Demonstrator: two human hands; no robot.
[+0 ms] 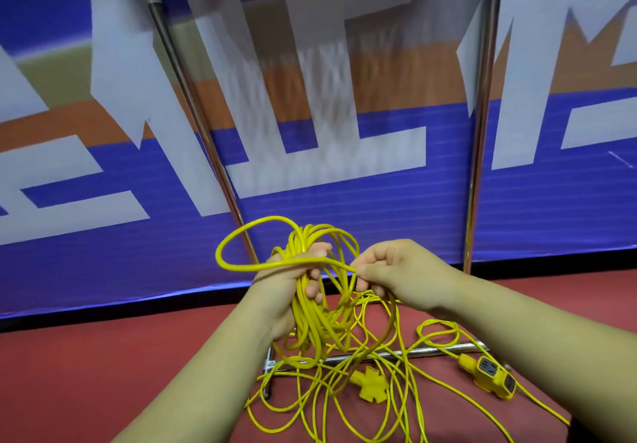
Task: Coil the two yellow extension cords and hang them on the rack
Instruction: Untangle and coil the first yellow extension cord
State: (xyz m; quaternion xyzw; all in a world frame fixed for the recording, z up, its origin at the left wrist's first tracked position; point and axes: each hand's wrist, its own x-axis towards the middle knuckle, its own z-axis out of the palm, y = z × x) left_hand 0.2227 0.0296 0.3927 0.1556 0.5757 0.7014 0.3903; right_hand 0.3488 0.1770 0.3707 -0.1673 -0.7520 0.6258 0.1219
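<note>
Left hand: our left hand [275, 291] is curled round the gathered coil [310, 325] near its top, and the loops hang below the palm.
Right hand: our right hand [400, 270] pinches one working strand [262, 265] between thumb and fingertips, just beside the left hand. That strand bows out in a wide loop to the left.
Where the cord is: part of it is in the coil we hold above the floor. The rest is loose cord [379, 398], tangled on the red floor [103, 373] over the rack's base bar [413, 353].
Ends: a yellow socket block [493, 375] lies at the right end of the base bar and a yellow plug [370, 382] lies mid-tangle. We cannot tell which end belongs to which cord.
Rack: chrome uprights [481, 132] rise in front of a blue banner [344, 218]. Nothing hangs on the part in view.
Handling, judged: the cord is thin, light and limp, with some spring, so the loops will splay unless we keep them clamped. The jacket looks smooth and should slide through a pinch.
Where to hold, judged: grip all turns of the coil together at the top. Feed the strand close to the left hand and lift at the crossings rather than yank. The socket block is the heavy end and may swing or snag on the bar.
</note>
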